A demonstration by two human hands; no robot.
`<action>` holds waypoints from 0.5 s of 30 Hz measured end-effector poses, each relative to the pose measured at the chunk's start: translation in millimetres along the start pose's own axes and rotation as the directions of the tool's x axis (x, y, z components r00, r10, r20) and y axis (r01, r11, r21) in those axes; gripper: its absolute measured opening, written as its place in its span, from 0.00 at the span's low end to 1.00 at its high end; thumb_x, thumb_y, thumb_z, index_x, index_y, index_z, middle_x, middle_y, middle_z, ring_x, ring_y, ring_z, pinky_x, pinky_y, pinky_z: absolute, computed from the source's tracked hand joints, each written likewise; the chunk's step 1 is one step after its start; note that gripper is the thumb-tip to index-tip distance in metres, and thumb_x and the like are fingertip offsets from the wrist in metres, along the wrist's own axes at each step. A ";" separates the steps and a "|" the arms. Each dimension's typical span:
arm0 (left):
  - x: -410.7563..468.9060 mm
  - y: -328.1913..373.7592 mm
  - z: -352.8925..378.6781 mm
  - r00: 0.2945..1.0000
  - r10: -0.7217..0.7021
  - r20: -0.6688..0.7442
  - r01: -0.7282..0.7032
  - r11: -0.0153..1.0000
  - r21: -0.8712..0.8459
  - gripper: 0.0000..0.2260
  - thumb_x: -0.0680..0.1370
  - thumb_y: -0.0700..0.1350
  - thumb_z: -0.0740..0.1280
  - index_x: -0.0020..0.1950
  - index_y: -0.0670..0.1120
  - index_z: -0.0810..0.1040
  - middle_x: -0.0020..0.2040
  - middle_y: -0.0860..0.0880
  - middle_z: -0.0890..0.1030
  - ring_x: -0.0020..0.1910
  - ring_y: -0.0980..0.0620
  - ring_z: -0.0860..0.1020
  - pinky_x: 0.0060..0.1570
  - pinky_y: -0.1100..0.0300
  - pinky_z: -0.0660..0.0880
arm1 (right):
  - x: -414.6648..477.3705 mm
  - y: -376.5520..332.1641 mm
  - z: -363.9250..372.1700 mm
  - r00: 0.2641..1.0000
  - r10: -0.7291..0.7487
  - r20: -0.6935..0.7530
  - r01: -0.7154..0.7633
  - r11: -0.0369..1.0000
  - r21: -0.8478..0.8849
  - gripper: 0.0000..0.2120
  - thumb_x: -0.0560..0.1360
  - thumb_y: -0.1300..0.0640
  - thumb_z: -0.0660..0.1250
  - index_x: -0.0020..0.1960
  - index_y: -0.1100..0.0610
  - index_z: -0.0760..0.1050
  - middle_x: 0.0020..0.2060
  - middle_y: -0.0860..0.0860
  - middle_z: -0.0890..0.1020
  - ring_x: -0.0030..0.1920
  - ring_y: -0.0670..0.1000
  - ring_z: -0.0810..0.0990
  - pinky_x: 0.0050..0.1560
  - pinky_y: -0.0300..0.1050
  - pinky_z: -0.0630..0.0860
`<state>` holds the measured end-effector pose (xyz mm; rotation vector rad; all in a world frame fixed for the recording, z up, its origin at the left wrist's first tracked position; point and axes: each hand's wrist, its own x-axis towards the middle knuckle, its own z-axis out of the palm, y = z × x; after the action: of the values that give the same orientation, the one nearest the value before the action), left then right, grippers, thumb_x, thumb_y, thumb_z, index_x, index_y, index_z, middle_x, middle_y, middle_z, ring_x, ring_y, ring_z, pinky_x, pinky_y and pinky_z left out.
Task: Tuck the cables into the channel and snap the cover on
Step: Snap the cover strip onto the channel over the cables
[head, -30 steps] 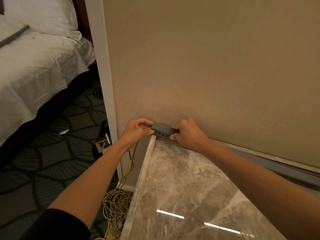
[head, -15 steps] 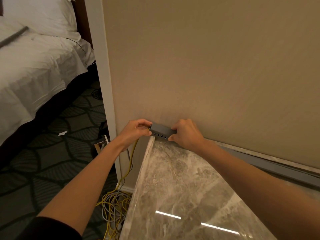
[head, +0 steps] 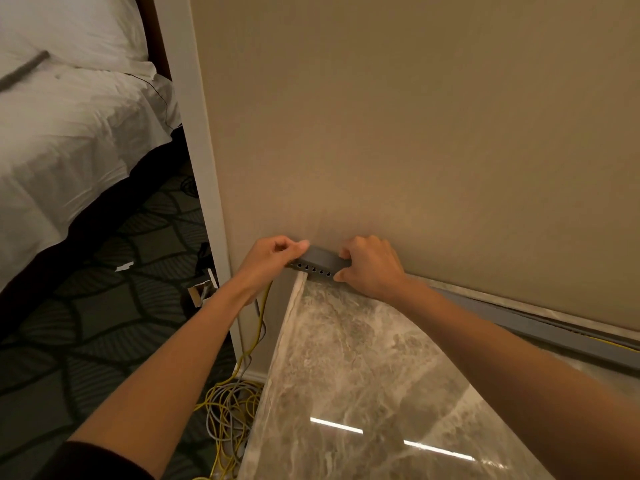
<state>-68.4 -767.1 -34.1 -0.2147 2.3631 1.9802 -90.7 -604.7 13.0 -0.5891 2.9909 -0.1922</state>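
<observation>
Where the beige wall (head: 415, 133) meets the marble surface (head: 363, 375), a grey channel (head: 320, 259) lies along the join, its left end at the surface's corner. A row of small slots shows on the side facing the camera. Both hands are on that end. The left hand (head: 273, 258) has its grip clamped on the very tip, thumb on top and fingers curled beneath. The right hand (head: 372, 268) has its grip closed on the channel just beside it, fingers over the top and thumb against the lower edge. A short stretch of channel shows between the two hands.

A yellow cable (head: 263, 306) drops from under the left hand down the side of the surface; whether that hand also holds it is hard to tell, since the palm hides the spot. It joins a loose coil of cables (head: 228, 410), yellow and grey, on the patterned carpet (head: 86, 306). To the right, the channel runs on along the foot of the wall, with a thin yellow line at its far end.

A white trim (head: 194, 133) edges the wall's left side. Beyond it stands a bed (head: 69, 133) with white linen.
</observation>
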 end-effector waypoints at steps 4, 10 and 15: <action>7.9 11.9 2.4 0.993 -0.115 -0.020 0.115 0.992 0.042 0.09 0.75 0.46 0.68 0.37 0.42 0.78 0.37 0.50 0.78 0.39 0.56 0.75 0.45 0.62 0.72 | -0.4 2.9 0.2 0.998 -0.058 0.023 0.058 0.998 -0.029 0.13 0.71 0.53 0.69 0.50 0.62 0.77 0.51 0.59 0.81 0.52 0.61 0.78 0.45 0.47 0.71; 15.0 33.7 -6.3 0.954 -0.275 0.117 0.213 0.900 0.381 0.10 0.77 0.51 0.64 0.45 0.44 0.73 0.42 0.46 0.72 0.39 0.53 0.70 0.37 0.63 0.64 | -4.4 3.6 3.7 0.993 -0.113 0.038 0.115 0.991 -0.069 0.14 0.75 0.54 0.64 0.55 0.63 0.76 0.54 0.58 0.78 0.54 0.62 0.76 0.49 0.50 0.72; 16.2 50.3 -3.5 0.926 -0.356 0.122 0.267 0.849 0.455 0.11 0.79 0.47 0.62 0.39 0.43 0.72 0.35 0.48 0.74 0.33 0.54 0.72 0.32 0.66 0.69 | -2.1 4.1 5.6 0.995 -0.087 0.048 0.088 0.996 -0.014 0.14 0.76 0.55 0.64 0.55 0.64 0.75 0.55 0.58 0.76 0.55 0.63 0.76 0.49 0.50 0.71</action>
<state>-91.2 -763.3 13.5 -0.3326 2.3720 1.2343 -89.7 -600.7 7.0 -0.7173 2.9261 -0.1577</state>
